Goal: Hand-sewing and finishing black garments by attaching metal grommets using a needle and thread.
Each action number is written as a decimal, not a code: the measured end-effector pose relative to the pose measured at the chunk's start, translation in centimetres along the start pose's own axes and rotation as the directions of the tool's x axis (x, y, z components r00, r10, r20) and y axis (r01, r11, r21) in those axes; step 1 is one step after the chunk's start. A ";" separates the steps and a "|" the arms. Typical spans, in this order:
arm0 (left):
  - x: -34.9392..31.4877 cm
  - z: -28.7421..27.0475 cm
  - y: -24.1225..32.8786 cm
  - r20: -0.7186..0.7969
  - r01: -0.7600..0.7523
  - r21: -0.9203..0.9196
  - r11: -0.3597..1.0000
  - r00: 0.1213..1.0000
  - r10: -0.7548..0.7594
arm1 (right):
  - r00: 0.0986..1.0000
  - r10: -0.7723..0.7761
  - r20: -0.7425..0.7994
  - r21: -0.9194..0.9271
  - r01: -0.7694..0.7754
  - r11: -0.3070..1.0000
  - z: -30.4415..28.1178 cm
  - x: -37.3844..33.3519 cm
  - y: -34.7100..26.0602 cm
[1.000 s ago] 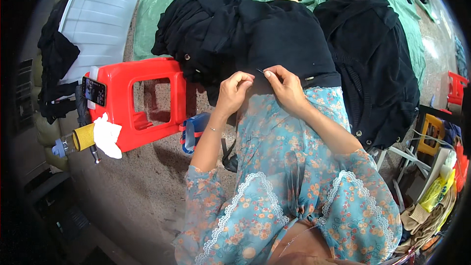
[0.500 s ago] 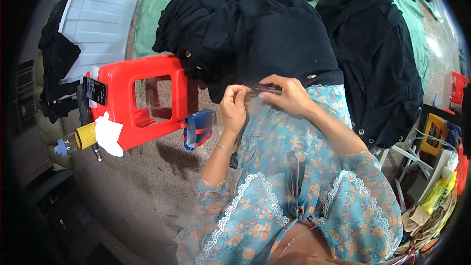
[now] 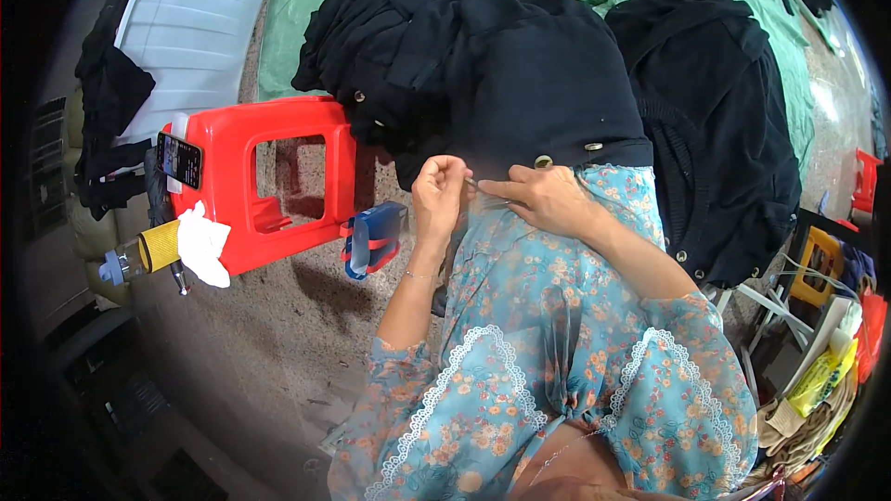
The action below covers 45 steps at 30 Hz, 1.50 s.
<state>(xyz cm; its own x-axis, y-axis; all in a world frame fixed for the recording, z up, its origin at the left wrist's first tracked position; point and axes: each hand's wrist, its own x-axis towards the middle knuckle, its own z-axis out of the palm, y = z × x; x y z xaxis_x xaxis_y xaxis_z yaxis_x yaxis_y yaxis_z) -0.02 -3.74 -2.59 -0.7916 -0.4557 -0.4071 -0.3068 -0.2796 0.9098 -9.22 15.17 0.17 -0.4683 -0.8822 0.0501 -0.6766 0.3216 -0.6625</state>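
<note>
Because the black knitted garment with small round buttons (image 3: 548, 102) lying across the person's lap looks soft, floppy and light, its hem by the buttons seems best to hold, where the left hand (image 3: 440, 193) pinches something tiny and the right hand (image 3: 548, 199) presses flat.

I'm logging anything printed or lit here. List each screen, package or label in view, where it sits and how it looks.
Phone: on the red stool's left edge, dark rectangle, screen lit.
Yellow packet: far right among clutter, glossy, crumpled.
Blue-and-red case: on the floor beside the left hand, boxy; any label too small to tell.
</note>
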 end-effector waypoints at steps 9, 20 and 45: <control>1.2 -1.3 1.6 0.155 -0.138 0.603 0.786 0.986 0.054 | 0.995 -0.097 0.017 -0.132 0.098 0.986 0.4 0.0 -0.1; 1.7 -2.0 1.9 0.165 0.056 0.610 0.790 0.967 -0.196 | 0.998 -0.063 0.020 -0.012 0.063 0.998 0.0 -0.1 -0.2; 3.8 0.5 2.2 0.202 -0.196 0.495 0.846 0.973 0.107 | 0.827 0.529 -0.192 0.327 -0.455 0.829 -1.2 2.4 2.0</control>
<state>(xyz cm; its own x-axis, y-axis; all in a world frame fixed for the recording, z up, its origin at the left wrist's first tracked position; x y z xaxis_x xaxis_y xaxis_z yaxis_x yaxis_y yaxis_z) -4.00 -5.63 -2.05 -0.9104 -0.3027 -0.2822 -0.3661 0.2711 0.8902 -12.41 14.10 -0.16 -0.8540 -0.4932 -0.1657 -0.1623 0.5551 -0.8158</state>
